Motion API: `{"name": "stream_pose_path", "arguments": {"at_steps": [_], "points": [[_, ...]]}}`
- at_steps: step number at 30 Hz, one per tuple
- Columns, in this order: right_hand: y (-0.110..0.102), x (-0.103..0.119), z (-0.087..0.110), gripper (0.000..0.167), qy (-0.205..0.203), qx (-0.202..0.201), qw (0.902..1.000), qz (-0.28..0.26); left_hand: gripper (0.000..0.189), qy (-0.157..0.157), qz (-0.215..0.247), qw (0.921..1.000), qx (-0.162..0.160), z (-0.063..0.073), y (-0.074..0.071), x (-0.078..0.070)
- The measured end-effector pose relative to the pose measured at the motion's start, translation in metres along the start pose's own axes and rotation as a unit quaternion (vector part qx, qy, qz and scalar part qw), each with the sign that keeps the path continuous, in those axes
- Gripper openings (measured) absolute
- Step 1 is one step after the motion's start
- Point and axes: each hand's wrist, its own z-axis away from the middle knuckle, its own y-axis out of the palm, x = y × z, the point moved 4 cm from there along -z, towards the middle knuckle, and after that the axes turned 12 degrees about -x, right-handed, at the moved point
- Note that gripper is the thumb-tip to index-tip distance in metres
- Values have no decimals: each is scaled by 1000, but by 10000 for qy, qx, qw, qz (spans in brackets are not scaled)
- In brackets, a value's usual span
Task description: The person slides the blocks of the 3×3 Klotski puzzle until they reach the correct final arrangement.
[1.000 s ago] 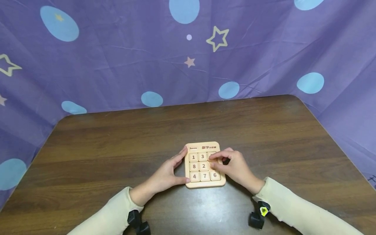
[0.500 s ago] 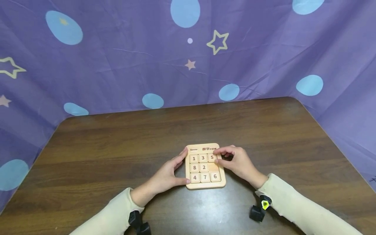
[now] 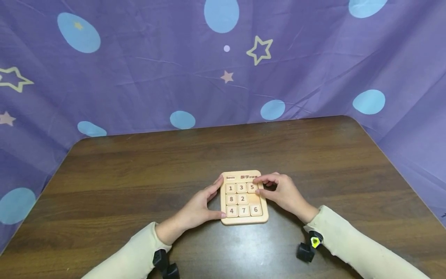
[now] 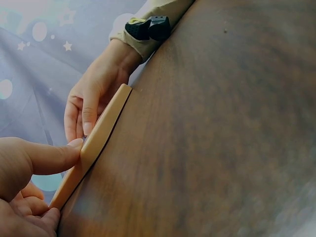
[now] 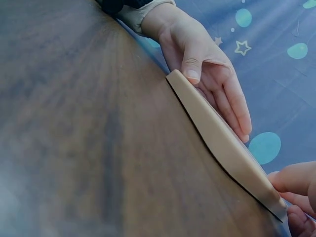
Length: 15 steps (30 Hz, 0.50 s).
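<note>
A pale wooden number slide puzzle [image 3: 244,220] lies on the table, its printed heading at the far end. Its rows read 1, 3, 5, then 8, 2 and a bare slot [image 3: 253,198], then 4, 7, 6. My left hand [image 3: 193,209] spans the left edge, fingers long toward the far corner and thumb against the near corner. On the right side, my right hand [image 3: 283,193] rests with thumb and index fingertips apart, right at the right corners of the 5 tile [image 3: 251,187]. Both wrist views show the puzzle's side edge [image 4: 98,131] between the two hands.
The brown wooden table [image 3: 156,162] extends around the puzzle, with rounded far corners. Behind it hangs a purple cloth [image 3: 139,77] with stars and blue ovals. Small black devices [image 3: 306,252] are strapped at both wrists.
My right thumb and index finger have drawn back to the right from over the 5 tile, uncovering it and the bare slot. My left hand stays at the left edge.
</note>
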Motion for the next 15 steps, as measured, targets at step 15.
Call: {"name": "stream_pose_path", "arguments": {"at_steps": [15], "points": [[-4,-5,-2,23,87,556,9975,-417,94,-11,83,10000,-45,0,0,1]]}}
